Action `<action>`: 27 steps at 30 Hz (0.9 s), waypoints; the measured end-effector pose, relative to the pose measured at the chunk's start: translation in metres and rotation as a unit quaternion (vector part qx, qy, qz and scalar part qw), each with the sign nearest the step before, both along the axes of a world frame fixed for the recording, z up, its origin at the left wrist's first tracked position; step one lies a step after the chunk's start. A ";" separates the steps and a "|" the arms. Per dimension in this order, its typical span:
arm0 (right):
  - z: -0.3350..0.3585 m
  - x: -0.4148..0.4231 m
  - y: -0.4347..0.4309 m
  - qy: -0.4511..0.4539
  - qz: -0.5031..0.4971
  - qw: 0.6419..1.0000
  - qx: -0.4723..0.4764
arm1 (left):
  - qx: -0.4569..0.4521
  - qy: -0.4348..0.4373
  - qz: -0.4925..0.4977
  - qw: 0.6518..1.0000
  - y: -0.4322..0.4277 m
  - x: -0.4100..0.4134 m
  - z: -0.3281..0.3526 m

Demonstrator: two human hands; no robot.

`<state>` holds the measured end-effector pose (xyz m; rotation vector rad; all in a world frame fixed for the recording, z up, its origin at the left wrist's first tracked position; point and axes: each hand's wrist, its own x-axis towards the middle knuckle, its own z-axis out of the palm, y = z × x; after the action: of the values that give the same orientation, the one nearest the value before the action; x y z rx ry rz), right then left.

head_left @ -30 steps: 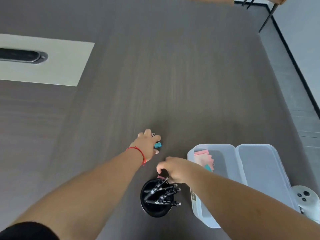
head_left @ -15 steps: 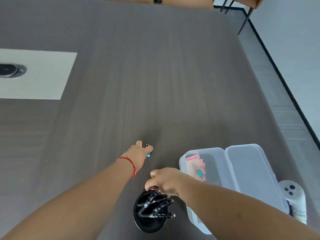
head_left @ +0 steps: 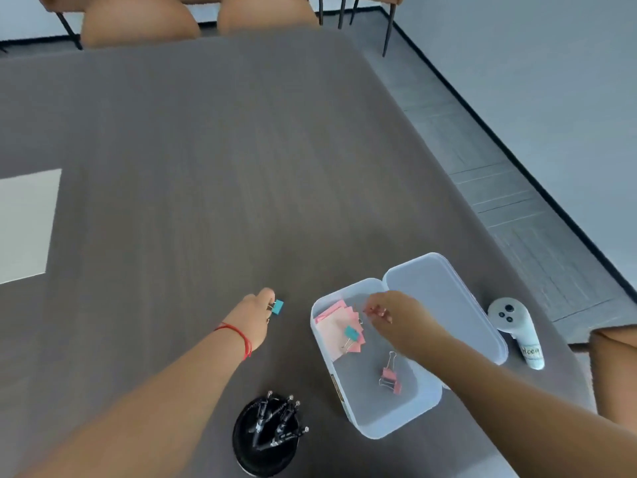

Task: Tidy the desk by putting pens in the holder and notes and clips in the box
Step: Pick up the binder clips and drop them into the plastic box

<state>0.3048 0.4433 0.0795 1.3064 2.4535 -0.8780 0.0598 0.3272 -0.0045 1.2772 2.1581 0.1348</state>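
- A teal binder clip (head_left: 277,307) is pinched in the grip of the left hand (head_left: 256,317), near the counter's (head_left: 206,167) front edge, to the left of the box (head_left: 389,422).
- The right hand (head_left: 393,313) is held over the open box, its fingertips (head_left: 379,310) pressed together; something small and pink seems to be pinched there, though what it is cannot be told.
- Inside the box, pink notes (head_left: 336,324) are seen at the far end with another teal clip (head_left: 352,333) lying on them, and a pink clip (head_left: 391,376) on the bare floor of the box.
- The pens (head_left: 275,422) are already standing in the black holder (head_left: 263,439) at the front edge.
- The step in hand is judged to be the clip stage, close to the end of the task.
- Next, the left hand's clip would need to be carried rightward over the box wall and released inside, clear of the right hand.
- A white controller (head_left: 517,331) lies beyond the box's open lid (head_left: 448,305), near the right edge.
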 end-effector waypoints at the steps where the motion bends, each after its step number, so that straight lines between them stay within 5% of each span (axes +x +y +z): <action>1: -0.002 0.013 -0.002 0.009 -0.045 0.999 -0.014 | 0.007 -0.005 0.020 1.000 0.005 0.004 0.001; 4: -0.008 0.041 -0.017 0.014 -0.106 0.993 -0.047 | 0.155 -0.057 0.088 0.982 0.032 0.027 0.030; 6: -0.018 0.050 -0.028 -0.034 -0.092 0.992 -0.082 | 0.220 -0.100 0.032 0.970 0.048 0.051 0.055; 10: -0.048 0.051 -0.050 -0.118 0.000 0.991 -0.069 | 0.042 -0.013 -0.293 0.955 0.062 0.103 0.043; 14: -0.066 0.053 -0.051 -0.136 0.049 0.989 -0.043 | -0.027 0.125 -0.425 0.896 0.069 0.119 0.017; 17: -0.070 0.052 -0.046 -0.131 0.069 0.988 -0.051 | 0.108 0.148 -0.354 0.917 0.069 0.100 0.028; 20: -0.066 0.051 -0.045 -0.141 0.086 0.983 -0.074 | 0.251 0.121 -0.027 0.960 0.059 0.053 0.022; 22: -0.064 0.054 -0.046 -0.151 0.098 0.980 -0.081 | 0.142 0.116 0.086 0.979 0.046 0.023 0.011; 24: -0.065 0.060 -0.048 -0.147 0.100 0.981 -0.075 | -0.004 0.091 0.062 0.994 0.034 0.007 -0.006; 27: -0.057 0.069 -0.051 -0.112 0.120 0.986 -0.044 | -0.051 0.073 0.004 0.996 0.028 0.003 -0.024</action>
<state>0.3741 0.3924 0.0228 0.9938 2.3078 -0.7263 0.0633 0.3555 -0.0288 1.2538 2.2634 -0.0671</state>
